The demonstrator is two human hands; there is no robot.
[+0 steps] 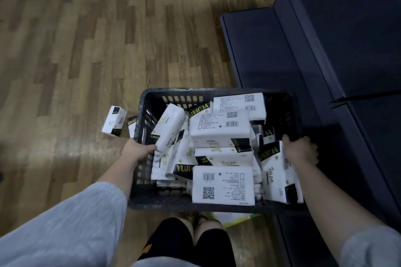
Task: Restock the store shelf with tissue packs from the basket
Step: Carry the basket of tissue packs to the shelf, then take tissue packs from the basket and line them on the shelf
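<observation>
Inspection, head view. I note largest items first.

Store shelf: dark, low, w/ a tier stepping up behind it, lies ahead of and beyond my right hand. The visible tier carries no packs. Judgement: restock not begun as far as shown; whole load left to place.

Floor: wood-pattern, out past my left hand.

Basket: dark slotted plastic, held between both hands, its right side over the shelf base. Contents: approx. full, many white tissue packs w/ black-and-yellow end bands, jumbled, some barcode-up, some on edge, one leaning vs. the left wall. None sorted.

Left hand: on the basket's left rim, fingers curled over the edge inward; fingertips touch or nearly touch the leaning pack, can't tell which.

Right hand: fingers curled over the right rim, gripping it, next to a pack standing on edge.

Stray packs: one loose pack on the floor just outside the left wall, beyond my left hand; a second partly hidden behind the basket. Judgement: both need recovery before job closes.
</observation>
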